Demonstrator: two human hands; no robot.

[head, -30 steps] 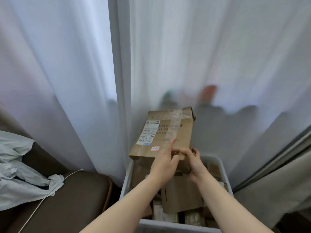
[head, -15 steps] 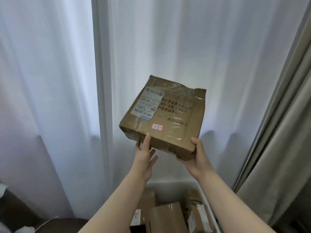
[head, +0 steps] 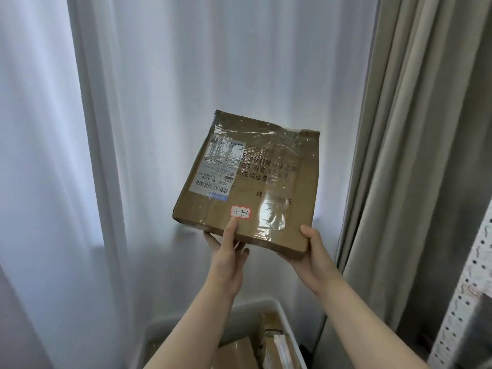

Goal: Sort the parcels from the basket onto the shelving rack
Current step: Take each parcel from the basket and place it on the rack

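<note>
**Inspector:** As the hands stood at inspection, what did each one hold?

**Assistant:** Both held one box [head: 250, 179]. The left hand [head: 226, 258] gripped the near edge, thumb pressed on the top face just under a small red-edged sticker [head: 240, 212], fingers beneath. The right hand [head: 311, 249] gripped the near right corner the same way.

**Inspector:** And where was the box?

**Assistant:** It was raised in the air and tilted towards the person, above the basket [head: 286, 323], touching neither the basket nor the rack [head: 463, 296]. The rack showed only at the right edge.

**Inspector:** What lay round it?

**Assistant:** More parcels [head: 239, 352] were in the basket below, a white curtain [head: 133, 129] hung behind, and a grey drape [head: 412, 129] hung to the right.

**Inspector:** What were the risks?

**Assistant:** In my judgement there were three. The grip sat on one edge only and the face was covered in glossy tape [head: 269, 209], so the far end could have dipped and the box slid free. Glare on the tape washed out the printed label [head: 219, 169], and the sticker's handwriting was unclear, so a misread could have sent it to the wrong shelf. A swing right could have snagged the drape.
</note>
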